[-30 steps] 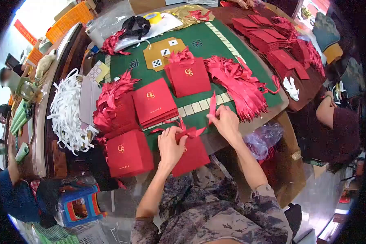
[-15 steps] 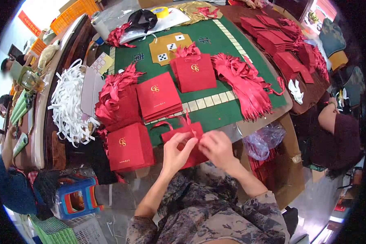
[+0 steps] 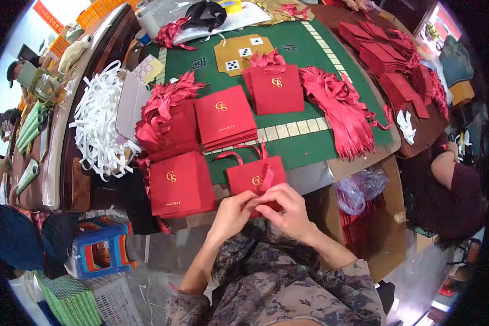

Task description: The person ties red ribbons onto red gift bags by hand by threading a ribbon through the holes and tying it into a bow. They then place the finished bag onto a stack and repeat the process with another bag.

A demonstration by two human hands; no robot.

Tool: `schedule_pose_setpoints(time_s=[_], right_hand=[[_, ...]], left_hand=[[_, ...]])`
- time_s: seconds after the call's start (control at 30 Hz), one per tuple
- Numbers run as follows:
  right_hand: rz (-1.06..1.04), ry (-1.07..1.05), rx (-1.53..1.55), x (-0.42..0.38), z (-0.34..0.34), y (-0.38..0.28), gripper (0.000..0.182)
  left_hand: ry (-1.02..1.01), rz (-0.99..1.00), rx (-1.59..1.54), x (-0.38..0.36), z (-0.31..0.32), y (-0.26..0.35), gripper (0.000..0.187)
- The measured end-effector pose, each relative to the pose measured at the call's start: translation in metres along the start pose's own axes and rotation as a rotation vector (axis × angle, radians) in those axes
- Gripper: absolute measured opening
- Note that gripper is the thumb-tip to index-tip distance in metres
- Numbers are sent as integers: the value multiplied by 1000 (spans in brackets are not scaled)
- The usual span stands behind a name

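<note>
A small red bag [image 3: 243, 178] with a gold logo lies at the near table edge, one ribbon loop standing at its top. My left hand [image 3: 233, 216] and my right hand [image 3: 286, 211] meet at its lower part, fingers pinched together around a red ribbon [image 3: 268, 177] that runs down the bag's front. The fingertips hide the ribbon's lower end. Left of them is a stack of red bags [image 3: 180, 183]. Behind stand another red stack [image 3: 225, 117], a pile with ribbons [image 3: 168, 122] and ribboned bags [image 3: 277, 89].
A bundle of red ribbons [image 3: 339, 117] lies on the green mat [image 3: 293, 149]. White ribbons [image 3: 104, 122] fill the left side. More red bags [image 3: 377, 54] cover the right table. A co-worker's arm [image 3: 444, 171] is at the right, a blue stool [image 3: 102, 247] at the lower left.
The hands have come together lower on the bag, and its gold logo and front ribbon now show. The whole view has shifted slightly.
</note>
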State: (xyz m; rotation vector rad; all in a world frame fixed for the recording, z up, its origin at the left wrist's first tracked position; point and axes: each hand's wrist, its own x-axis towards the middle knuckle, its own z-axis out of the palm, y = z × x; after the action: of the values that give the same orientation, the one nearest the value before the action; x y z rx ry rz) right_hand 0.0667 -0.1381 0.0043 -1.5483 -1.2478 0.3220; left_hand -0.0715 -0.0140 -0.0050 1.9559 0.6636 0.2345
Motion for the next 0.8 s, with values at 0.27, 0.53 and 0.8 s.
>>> schedule_pose_setpoints(time_s=[0.27,0.53,0.8], right_hand=[[-133,-72,59,13,9,5,17],[73,-24,-141,27,4,17,14],[184,-18,-225,34,33,37,12]], left_hand=[[-89,85,-2,8,2,-6,32],[403,216,332,27,-7,-7,48],[453,128,522,43,-2,-16,29]])
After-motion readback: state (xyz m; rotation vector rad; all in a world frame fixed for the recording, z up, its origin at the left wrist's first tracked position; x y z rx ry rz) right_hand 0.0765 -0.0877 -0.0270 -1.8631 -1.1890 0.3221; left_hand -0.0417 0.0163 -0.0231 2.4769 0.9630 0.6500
